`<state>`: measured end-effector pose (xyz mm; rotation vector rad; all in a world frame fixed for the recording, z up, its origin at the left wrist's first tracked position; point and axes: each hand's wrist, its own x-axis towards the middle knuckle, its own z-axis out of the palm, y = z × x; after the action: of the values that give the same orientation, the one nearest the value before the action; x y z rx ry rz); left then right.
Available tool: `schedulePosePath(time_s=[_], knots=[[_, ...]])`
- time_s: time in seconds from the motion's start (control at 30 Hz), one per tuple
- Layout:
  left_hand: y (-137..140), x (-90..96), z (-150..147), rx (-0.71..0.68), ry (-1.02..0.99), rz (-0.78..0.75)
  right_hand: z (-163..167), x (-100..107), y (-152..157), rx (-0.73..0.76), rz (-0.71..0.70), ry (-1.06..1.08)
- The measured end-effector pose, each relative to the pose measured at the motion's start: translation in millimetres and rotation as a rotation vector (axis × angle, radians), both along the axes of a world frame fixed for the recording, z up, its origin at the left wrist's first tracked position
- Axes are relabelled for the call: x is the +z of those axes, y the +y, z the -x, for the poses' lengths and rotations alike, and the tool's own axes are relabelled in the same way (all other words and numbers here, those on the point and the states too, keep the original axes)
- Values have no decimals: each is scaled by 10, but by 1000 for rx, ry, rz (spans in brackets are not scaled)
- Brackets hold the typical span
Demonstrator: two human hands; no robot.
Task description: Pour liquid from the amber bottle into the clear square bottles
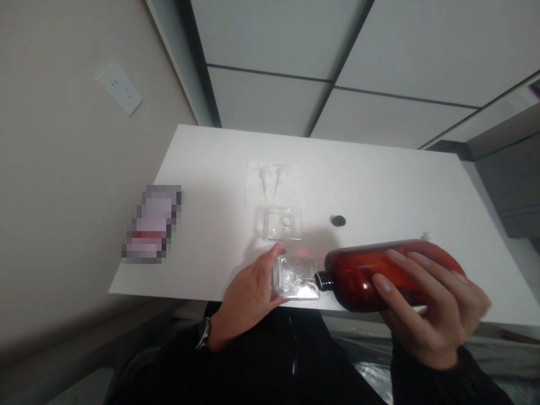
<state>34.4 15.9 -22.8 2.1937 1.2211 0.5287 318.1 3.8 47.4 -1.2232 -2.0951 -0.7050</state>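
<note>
My right hand [426,304] grips a large amber bottle [379,275], tipped on its side with its uncapped neck pointing left. The bottle's mouth is at the right edge of a clear square container [287,281]. With thumb and fingers around its left side, my left hand [253,287] holds this container near the table's front edge. A thin stream seems to run from the mouth into it. Just behind stands a second clear container [272,225] with a round opening. A small black cap [338,221] lies to the right of it.
Two white nozzle-like pieces [272,177] lie on a white sheet toward the back of the white table [379,174]. A blurred phone-like object [152,225] rests at the left. A small white pump-like piece [426,235] shows behind the bottle. A wall borders the left side.
</note>
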Motion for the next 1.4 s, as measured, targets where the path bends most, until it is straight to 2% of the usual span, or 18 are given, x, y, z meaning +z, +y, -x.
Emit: schedulePosePath(time_s=[0.83, 1.4], knots=[[1, -16, -1, -1, -35, -67, -26, 2, -1, -20, -33, -50], [2, -20, 2, -18, -27, -56, -46, 10, 12, -10, -35, -82]])
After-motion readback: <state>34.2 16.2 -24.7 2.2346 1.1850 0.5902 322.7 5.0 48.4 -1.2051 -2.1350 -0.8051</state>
